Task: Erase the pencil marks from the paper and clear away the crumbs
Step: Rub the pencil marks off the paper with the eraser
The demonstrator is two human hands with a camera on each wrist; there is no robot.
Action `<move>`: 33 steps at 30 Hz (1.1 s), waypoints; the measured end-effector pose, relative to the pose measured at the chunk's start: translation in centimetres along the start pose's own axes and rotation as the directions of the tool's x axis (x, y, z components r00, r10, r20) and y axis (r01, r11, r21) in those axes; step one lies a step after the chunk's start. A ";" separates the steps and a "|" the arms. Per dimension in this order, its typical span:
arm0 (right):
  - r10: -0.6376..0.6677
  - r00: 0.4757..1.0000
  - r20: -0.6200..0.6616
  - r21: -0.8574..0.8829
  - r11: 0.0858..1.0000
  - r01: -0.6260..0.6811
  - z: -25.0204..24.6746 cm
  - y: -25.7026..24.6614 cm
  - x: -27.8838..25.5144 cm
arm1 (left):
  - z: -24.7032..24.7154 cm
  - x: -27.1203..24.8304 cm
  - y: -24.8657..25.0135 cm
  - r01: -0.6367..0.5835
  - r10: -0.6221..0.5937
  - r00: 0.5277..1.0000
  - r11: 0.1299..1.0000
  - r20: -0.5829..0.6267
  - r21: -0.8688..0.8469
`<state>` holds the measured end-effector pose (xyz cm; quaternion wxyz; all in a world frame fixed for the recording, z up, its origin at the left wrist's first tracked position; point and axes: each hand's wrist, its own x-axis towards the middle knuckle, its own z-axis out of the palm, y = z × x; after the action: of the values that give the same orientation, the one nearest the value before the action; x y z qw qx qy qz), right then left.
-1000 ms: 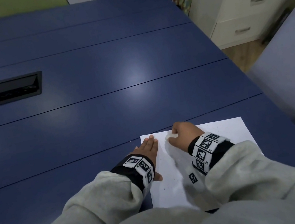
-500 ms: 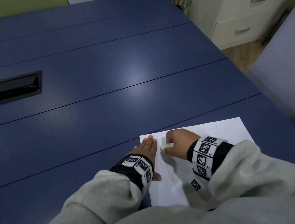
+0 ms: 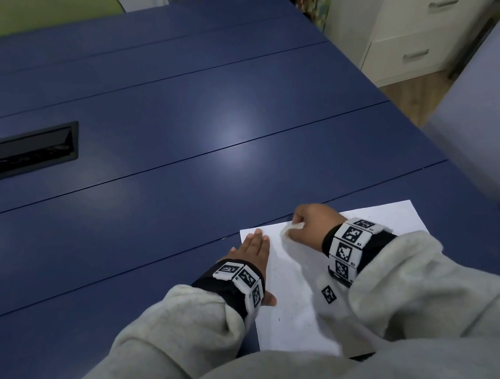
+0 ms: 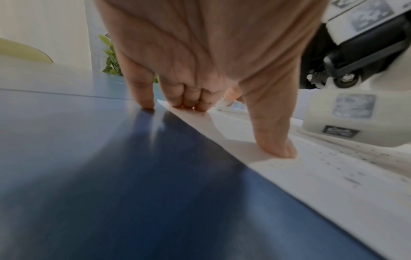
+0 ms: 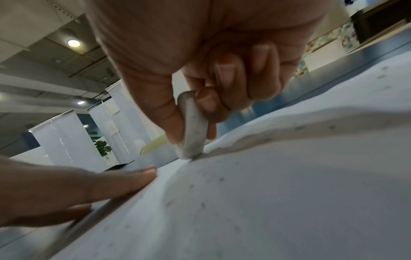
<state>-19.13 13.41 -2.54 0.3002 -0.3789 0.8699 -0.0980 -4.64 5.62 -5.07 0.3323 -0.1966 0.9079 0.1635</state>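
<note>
Two hands at the sheet's far left corner

One thin, limp paper sheet lies near the blue table edge and is pinned flat by the left hand, fingers straight. A small white eraser is pinched upright by the right hand, its tip on the paper. Crumbs are scattered. Being flimsy, the sheet is best held close beside the rubbing.
</note>
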 end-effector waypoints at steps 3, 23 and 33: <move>-0.042 0.999 0.017 -0.049 0.998 0.043 0.3 -0.5 -0.1 | 0.1 0.1 -0.1 0.001 -0.001 1.000 1.000 0.002 -0.003; -0.091 0.994 0.059 -0.057 0.994 0.095 0.9 -0.5 -0.3 | 0.0 0.2 0.0 0.004 -0.004 1.000 1.000 0.001 -0.003; -0.068 0.997 0.039 -0.021 0.997 0.068 1.1 0.8 -1.0 | 0.1 0.2 -0.1 0.002 -0.002 1.000 1.000 -0.002 0.003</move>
<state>-18.41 14.75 -3.34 0.3092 -0.4135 0.8516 -0.0911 -4.75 5.54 -5.29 0.3317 -0.1973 0.9083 0.1616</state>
